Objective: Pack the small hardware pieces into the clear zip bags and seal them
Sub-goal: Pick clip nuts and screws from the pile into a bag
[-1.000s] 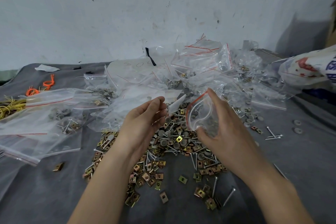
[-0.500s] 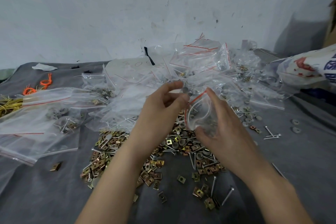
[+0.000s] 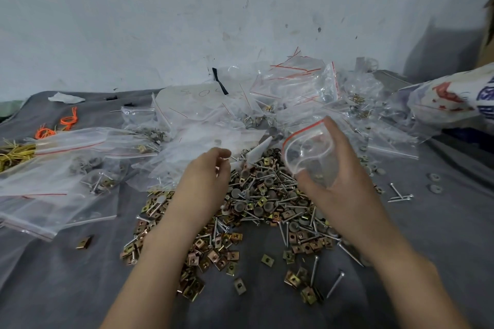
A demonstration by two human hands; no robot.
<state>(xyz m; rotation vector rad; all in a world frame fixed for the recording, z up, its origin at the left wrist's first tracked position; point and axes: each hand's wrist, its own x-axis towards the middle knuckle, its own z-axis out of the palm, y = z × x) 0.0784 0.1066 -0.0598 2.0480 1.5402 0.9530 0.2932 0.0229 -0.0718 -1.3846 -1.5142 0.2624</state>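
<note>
Nearest you: loose clip nuts [image 3: 240, 286] and a few screws [image 3: 334, 283] lie scattered on the gray cloth [image 3: 53, 288] between your forearms.
Middle of the cloth: the pile of hardware [image 3: 256, 203] mixes more nuts, screws and grey round pieces [image 3: 238, 206], and spreads under both your wrists.
Your left: your left hand [image 3: 205, 176] hovers at the pile's far left edge with its fingers curled inward. You cannot tell from here whether they pinch a piece.
Your right: your right hand [image 3: 339, 181] grasps the zip bag [image 3: 307, 149], thumb below and fingers behind.
Task bag: it is held above the pile's far right side, its red-striped mouth gaping toward you, unsealed, with a few pieces dimly visible inside.
Left side: filled bags [image 3: 66, 168] lie flat, sealed, with hardware in them.
Behind the pile: a heap of clear bags [image 3: 280, 99] sits against the wall [image 3: 240, 8].
Far left: yellow ties [image 3: 13, 152] and orange ties [image 3: 68, 120] rest on the cloth.
Far right: a printed sack [image 3: 454, 99] lies beside the heap.
</note>
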